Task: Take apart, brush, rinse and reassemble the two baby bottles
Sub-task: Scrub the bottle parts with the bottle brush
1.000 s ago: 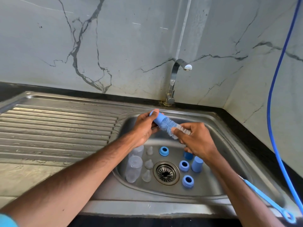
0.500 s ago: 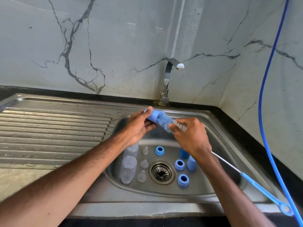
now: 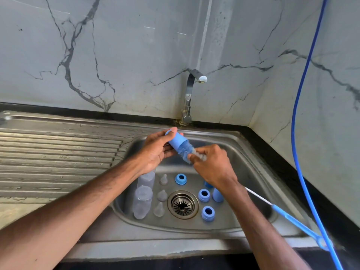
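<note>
While the left hand (image 3: 155, 151) curls its fingers and thumb round a blue cylindrical plastic bottle cap (image 3: 176, 142), holding it tilted above the back of the stainless-steel sink basin (image 3: 253, 168), the right hand (image 3: 212, 168) pinches a long bottle brush (image 3: 186, 152) between thumb and fingertips, just behind its blue bristle head. That head sits partly inside the cap's open mouth, with the rest of the bristles showing between the two hands. From under the right wrist the brush's white twisted-wire shaft (image 3: 257, 197) runs down to the right into a slim blue plastic handle (image 3: 292, 221), which crosses the sink's front right corner and ends in a loop. On the basin floor, left of the round metal drain strainer (image 3: 182, 204), two clear plastic bottle bodies (image 3: 143, 199) lie side by side, the farther one partly hidden by the left forearm. Beside them stand three clear silicone teats (image 3: 162, 195) in a row. Three blue plastic screw rings (image 3: 204, 195) rest around the drain: one behind it, one to its right, one at its front right. A second blue cap (image 3: 217, 194) stands just beside the middle ring, and another blue piece behind it is mostly hidden by the right hand. A chrome tap (image 3: 191, 90) rises behind the basin against the grey-veined marble wall (image 3: 116, 55), the ribbed steel drainboard (image 3: 58, 152) spreads to the left, and a thin blue hose (image 3: 300, 133) hangs down the right side.
</note>
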A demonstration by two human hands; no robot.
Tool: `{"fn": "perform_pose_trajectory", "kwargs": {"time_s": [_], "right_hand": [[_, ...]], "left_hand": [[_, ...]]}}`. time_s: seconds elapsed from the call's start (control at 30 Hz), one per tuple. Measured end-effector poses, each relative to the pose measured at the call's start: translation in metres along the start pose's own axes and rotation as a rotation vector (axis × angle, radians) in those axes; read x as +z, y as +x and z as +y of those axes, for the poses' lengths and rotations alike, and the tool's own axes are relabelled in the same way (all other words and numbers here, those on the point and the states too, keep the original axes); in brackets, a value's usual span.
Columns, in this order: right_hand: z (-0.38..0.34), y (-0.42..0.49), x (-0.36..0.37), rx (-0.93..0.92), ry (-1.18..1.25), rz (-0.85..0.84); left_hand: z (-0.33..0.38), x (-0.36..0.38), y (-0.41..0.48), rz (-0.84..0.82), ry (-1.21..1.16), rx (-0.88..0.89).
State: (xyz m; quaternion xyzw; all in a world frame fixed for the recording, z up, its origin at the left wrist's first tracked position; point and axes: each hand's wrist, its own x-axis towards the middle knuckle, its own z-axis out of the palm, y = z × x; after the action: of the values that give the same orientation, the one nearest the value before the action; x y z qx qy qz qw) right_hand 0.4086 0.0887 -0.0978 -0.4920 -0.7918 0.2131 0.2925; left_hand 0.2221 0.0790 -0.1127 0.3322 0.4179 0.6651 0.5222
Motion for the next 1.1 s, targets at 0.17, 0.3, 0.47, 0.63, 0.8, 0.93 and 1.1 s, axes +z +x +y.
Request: {"fn": "perform_pose_trajectory", "kwargs": {"time_s": [0.17, 0.3, 0.47, 0.63, 0.8, 0.93, 1.1], "right_hand": [[-0.004, 0.005, -0.002, -0.15, 0.103, -0.008], [0.01, 0.01, -0.007, -0.033, 0.053, 0.109], [0.009, 0.004, 0.001, -0.102, 0.011, -0.055], [0.01, 0.009, -0.001, -0.134, 0.1, 0.053], [0.02, 0.01, 0.003, -0.034, 0.004, 0.095], [0.011, 0.003, 0.011, -0.184, 0.051, 0.006], [0.018, 0.006, 0.0, -0.021, 0.086, 0.125]], "left_hand": [[0.002, -0.008, -0.002, 0.058, -0.051, 0.025], [-0.004, 0.004, -0.005, -0.026, -0.05, -0.04], [0.0, -0.01, -0.003, 0.043, 0.027, 0.015], [0.001, -0.011, -0.002, 0.04, -0.032, -0.004], [-0.003, 0.001, -0.004, 0.011, 0.007, 0.014], [0.001, -0.012, 0.001, 0.131, -0.087, 0.027], [-0.002, 0.003, 0.0, 0.036, -0.057, 0.013]]}}
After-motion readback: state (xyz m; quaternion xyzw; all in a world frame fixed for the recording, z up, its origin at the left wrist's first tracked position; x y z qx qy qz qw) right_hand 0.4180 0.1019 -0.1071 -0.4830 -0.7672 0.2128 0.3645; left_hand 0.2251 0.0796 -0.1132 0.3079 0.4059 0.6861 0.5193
